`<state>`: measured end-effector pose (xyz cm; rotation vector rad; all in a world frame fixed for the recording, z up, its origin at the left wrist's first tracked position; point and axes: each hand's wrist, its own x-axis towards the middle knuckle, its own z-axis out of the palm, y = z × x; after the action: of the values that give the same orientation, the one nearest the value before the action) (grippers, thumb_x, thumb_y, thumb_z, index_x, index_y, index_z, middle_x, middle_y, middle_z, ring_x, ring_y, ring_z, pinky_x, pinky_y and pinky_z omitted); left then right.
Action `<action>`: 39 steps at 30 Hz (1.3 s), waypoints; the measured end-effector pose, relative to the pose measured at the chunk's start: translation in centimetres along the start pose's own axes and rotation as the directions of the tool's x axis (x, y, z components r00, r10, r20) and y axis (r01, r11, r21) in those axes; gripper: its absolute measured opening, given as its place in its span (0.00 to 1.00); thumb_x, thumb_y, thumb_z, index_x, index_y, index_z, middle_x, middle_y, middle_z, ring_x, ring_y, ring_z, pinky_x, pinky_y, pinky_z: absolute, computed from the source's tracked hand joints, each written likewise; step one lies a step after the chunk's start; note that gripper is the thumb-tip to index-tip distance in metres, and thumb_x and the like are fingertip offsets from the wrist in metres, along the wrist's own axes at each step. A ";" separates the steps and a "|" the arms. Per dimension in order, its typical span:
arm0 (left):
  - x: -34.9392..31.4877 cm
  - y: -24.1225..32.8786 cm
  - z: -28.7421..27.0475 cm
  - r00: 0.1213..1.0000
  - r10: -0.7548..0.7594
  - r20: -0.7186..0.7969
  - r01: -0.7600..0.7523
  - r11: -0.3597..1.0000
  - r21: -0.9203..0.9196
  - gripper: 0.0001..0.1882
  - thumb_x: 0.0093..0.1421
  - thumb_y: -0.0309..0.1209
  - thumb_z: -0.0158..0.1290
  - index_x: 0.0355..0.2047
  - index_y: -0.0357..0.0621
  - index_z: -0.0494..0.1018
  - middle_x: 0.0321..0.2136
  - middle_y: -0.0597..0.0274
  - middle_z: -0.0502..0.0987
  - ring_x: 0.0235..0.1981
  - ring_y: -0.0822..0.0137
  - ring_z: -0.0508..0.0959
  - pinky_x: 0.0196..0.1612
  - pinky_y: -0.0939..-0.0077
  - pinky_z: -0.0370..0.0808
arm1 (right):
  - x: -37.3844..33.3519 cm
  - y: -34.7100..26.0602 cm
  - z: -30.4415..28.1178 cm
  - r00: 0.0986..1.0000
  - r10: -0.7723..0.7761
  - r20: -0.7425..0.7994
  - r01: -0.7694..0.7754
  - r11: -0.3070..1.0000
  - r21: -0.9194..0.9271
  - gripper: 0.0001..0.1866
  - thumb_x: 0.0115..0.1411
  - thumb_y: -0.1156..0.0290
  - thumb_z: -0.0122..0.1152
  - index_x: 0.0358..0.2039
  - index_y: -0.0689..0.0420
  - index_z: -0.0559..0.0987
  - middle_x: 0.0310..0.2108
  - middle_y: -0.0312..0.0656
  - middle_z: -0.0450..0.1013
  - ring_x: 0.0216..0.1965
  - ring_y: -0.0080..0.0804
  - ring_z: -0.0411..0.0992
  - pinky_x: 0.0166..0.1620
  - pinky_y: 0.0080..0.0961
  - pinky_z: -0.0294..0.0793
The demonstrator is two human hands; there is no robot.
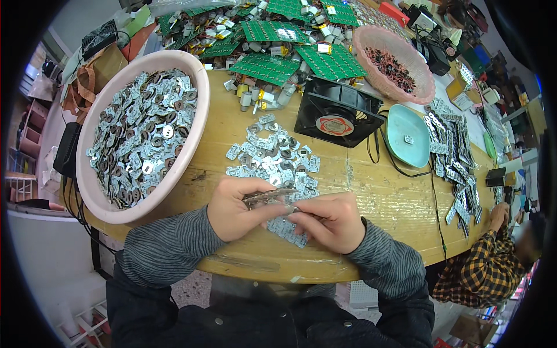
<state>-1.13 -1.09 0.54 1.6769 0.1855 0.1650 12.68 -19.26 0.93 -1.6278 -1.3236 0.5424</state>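
Note:
My left hand is closed around a thin, flat greyish strip with a metallic look, held just above the near side of the table. The thumb and fingers of my right hand pinch together at the strip's right end; exactly what they grip is too small to make out. Beneath and beyond both hands lies a loose pile of small pale-blue boards, some with round dark or silvery parts. More of these boards lie below my fingers, partly covered by them.
A large pink basin full of similar boards stands at left. Beyond the pile sits a black fan; green circuit panels lie behind. To the right are a teal tray, a pink basket, stacked strips and a co-worker's checked sleeve.

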 end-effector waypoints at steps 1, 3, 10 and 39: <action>0.0 0.1 0.0 1.000 0.000 -0.003 0.000 1.000 0.007 0.06 0.59 0.22 0.63 0.36 0.32 0.79 0.26 0.59 0.82 0.21 0.78 0.79 0.24 0.84 0.75 | 0.1 -0.1 0.1 1.000 -0.007 -0.005 0.007 1.000 -0.016 0.04 0.58 0.77 0.67 0.34 0.63 0.84 0.21 0.41 0.79 0.22 0.29 0.80 0.26 0.23 0.78; 0.1 0.0 0.1 1.000 0.004 -0.004 -0.004 1.000 0.016 0.06 0.59 0.23 0.63 0.36 0.32 0.79 0.26 0.60 0.82 0.21 0.78 0.79 0.24 0.83 0.75 | 0.1 0.2 0.2 1.000 -0.016 -0.011 0.016 0.999 -0.035 0.04 0.58 0.77 0.67 0.34 0.62 0.84 0.21 0.42 0.79 0.22 0.30 0.80 0.26 0.23 0.77; 0.5 0.3 0.2 1.000 0.021 0.003 -0.021 0.999 0.030 0.07 0.61 0.24 0.61 0.37 0.31 0.79 0.25 0.62 0.81 0.23 0.79 0.78 0.26 0.83 0.74 | 0.2 0.0 -0.4 0.987 0.117 -0.107 -0.105 0.987 0.119 0.05 0.59 0.77 0.67 0.35 0.65 0.83 0.20 0.42 0.78 0.21 0.23 0.79 0.24 0.19 0.76; 0.2 -0.1 1.5 0.956 0.244 -0.162 -0.210 0.956 0.203 0.07 0.56 0.13 0.58 0.36 0.30 0.80 0.23 0.53 0.82 0.21 0.69 0.83 0.26 0.79 0.79 | -0.3 -0.4 0.7 0.921 -0.230 -0.315 0.134 0.945 -0.300 0.03 0.59 0.80 0.63 0.33 0.66 0.79 0.19 0.45 0.74 0.18 0.32 0.75 0.21 0.25 0.73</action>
<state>-0.62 -2.50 0.32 1.8656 0.1491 0.4920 11.89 -19.25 0.89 -1.7005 -1.3035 -0.0495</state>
